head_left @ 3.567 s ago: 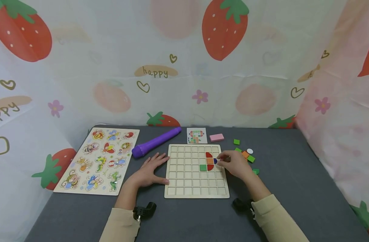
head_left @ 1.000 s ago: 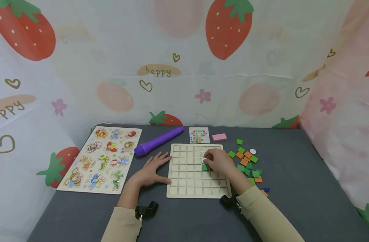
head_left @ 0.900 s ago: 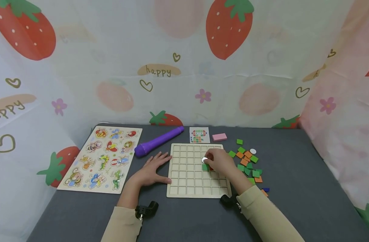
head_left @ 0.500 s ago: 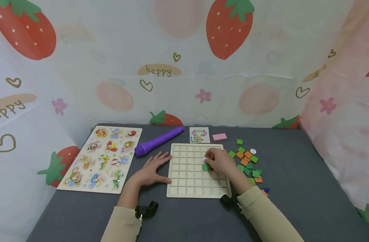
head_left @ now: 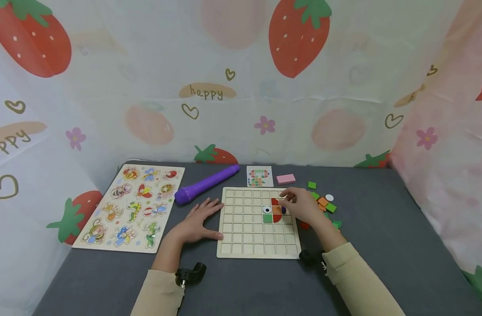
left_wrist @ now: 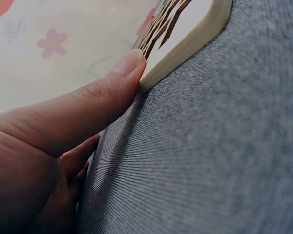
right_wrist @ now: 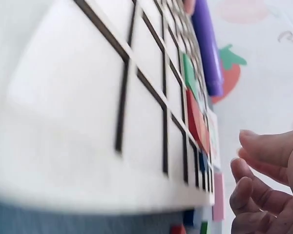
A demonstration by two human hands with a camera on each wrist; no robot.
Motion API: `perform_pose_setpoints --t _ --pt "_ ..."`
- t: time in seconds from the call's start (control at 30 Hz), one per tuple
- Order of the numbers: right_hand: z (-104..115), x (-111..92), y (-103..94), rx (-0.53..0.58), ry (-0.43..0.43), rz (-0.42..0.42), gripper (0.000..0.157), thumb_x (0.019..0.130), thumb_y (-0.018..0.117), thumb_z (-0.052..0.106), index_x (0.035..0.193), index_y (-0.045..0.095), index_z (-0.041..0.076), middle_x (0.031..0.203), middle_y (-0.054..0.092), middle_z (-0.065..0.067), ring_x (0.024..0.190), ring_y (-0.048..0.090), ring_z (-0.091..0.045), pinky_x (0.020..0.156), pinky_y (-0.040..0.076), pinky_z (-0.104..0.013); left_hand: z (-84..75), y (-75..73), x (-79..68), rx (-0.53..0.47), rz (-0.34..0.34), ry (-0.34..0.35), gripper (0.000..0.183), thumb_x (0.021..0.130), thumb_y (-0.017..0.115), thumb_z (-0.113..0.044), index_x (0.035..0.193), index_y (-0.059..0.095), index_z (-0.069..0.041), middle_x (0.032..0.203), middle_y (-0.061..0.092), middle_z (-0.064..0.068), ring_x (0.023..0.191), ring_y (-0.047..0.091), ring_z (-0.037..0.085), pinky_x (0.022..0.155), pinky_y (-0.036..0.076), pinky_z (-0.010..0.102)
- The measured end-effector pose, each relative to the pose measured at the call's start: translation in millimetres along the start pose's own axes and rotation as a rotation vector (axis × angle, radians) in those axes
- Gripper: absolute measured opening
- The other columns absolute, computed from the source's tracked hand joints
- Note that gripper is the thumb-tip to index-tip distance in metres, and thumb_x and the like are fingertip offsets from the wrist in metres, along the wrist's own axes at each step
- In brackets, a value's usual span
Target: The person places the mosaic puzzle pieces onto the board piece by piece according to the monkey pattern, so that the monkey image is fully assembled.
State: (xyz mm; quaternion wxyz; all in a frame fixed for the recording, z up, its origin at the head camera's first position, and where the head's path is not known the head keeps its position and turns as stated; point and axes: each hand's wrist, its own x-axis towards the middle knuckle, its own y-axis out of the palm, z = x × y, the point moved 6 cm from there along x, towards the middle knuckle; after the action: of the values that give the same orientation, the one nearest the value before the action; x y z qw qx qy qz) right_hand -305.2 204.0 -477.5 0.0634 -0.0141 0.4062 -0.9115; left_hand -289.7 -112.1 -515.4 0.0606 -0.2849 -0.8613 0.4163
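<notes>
A wooden grid board [head_left: 241, 239] lies flat on the table. My left hand [head_left: 196, 223] rests along its left edge with fingers spread; in the left wrist view the thumb [left_wrist: 95, 100] presses the board's side. Set in cells right of the middle are a round white piece with a dark dot [head_left: 267, 210], a green square [head_left: 267, 218], an orange square [head_left: 276, 210], red rounded pieces [head_left: 277, 218] and a dark blue piece [head_left: 283, 210]. Over the right edge hovers my right hand [head_left: 304, 206], fingers loosely bent; nothing shows between its fingertips in the right wrist view.
Loose green [head_left: 330, 207] and orange pieces and a white disc [head_left: 329, 198] lie right of the board, partly behind the right arm. Behind the board are a pattern card [head_left: 259, 176] and a pink block [head_left: 286, 179]. A purple microphone-shaped object [head_left: 207, 184] and a cartoon-insect board [head_left: 128, 208] lie left.
My right hand has let go of the round white piece, which now sits in a cell above the green square, and has moved right. My left hand has stayed put.
</notes>
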Motion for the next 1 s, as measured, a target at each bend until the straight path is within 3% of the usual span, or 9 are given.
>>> perform_pose_setpoints --t 0.3,0.6,0.8,1.0 --pt "-29 -6 -23.8 -0.023 0.069 -0.085 0.034 0.096 0.071 0.024 0.124 0.069 0.005 0.114 0.071 -0.015 0.102 0.066 -0.032 0.081 0.059 -0.045 -1.8 -1.1 -3.9 -0.003 -0.006 -0.010 0.097 0.080 0.082 -0.049 0.159 0.035 -0.020 0.169 0.022 0.008 0.158 0.004 0.034 0.126 0.001 0.058" --pt "-55 -7 -28.0 -0.080 0.138 -0.066 0.039 0.094 0.073 0.022 0.127 0.067 0.001 0.127 0.063 -0.023 0.116 0.058 -0.040 0.093 0.053 -0.054 -4.2 -0.5 -1.0 -0.009 0.002 -0.010 0.098 0.080 0.083 -0.050 0.159 0.035 -0.020 0.169 0.022 0.007 0.158 0.004 0.034 0.126 0.000 0.058" --pt "-54 -4 -27.4 -0.092 0.131 -0.051 0.037 0.095 0.072 0.019 0.124 0.067 -0.002 0.119 0.065 -0.023 0.108 0.062 -0.038 0.090 0.055 -0.052 -3.3 -1.2 0.8 0.002 0.002 -0.013 0.098 0.080 0.082 -0.050 0.160 0.034 -0.021 0.169 0.021 0.006 0.158 0.003 0.033 0.126 0.000 0.057" --pt "-46 -7 -28.0 -0.074 0.191 -0.085 0.025 0.093 0.074 0.018 0.112 0.068 0.002 0.109 0.066 -0.019 0.097 0.061 -0.033 0.081 0.054 -0.047 -2.2 -0.1 0.1 0.005 0.000 -0.009 0.098 0.079 0.083 -0.050 0.159 0.035 -0.020 0.169 0.021 0.007 0.158 0.004 0.034 0.126 0.001 0.058"
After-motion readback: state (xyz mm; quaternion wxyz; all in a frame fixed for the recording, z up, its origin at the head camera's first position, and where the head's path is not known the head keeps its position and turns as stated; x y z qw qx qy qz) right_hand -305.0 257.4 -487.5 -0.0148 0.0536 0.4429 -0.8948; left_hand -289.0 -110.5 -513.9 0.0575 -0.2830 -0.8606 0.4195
